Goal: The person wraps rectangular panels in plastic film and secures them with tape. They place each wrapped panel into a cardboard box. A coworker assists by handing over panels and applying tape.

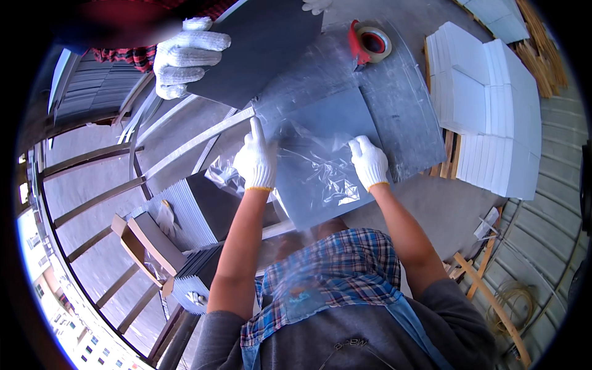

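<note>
A smooth grey panel [320, 117] lies on the worktable in front of me, with a crumpled clear plastic film [327, 176] over its near part. My gloved left hand [256, 161] rests at the panel's left side, its index finger stretched forward; its other fingers are partly hidden. The film also bunches up just left of this hand. At the panel's right edge, my gloved right hand [370, 161] has its fingers bent together on the film's edge. Across the table a co-worker's gloved hand [185, 58] holds a dark panel [265, 49] by its side.
A red tape dispenser [370, 46] sits on the dark tabletop [407, 117]. White stacked sheets [481, 105] stand at right on wood. To the left are an open carton [145, 250], a stack of grey panels [185, 206] with a glove [166, 219], and a metal railing [98, 200].
</note>
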Demonstrator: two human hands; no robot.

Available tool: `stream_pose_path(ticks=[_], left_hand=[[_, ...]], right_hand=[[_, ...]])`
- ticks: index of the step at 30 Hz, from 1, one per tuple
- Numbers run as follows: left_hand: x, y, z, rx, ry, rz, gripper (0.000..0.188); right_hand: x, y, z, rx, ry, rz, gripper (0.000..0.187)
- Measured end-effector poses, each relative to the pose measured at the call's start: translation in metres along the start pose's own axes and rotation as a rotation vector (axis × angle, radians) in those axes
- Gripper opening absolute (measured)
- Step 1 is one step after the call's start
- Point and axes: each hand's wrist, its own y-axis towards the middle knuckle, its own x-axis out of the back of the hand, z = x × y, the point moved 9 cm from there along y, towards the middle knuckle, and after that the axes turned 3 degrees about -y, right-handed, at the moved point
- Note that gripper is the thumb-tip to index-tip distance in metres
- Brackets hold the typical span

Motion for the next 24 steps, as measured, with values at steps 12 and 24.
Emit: stream_pose_path(ticks=[12,24], left_hand=[[-0.051,-0.064,-0.041,-0.393,0.036,0.269,0.086],[-0.058,-0.074,-0.058,-0.441,0.056,0.344,0.092]], right_hand=[[0.032,0.035,-0.004,-0.025,-0.284,0.023,0.046],[0.077,-0.035,0.059,0.228,-0.336,-0.577,0.052]])
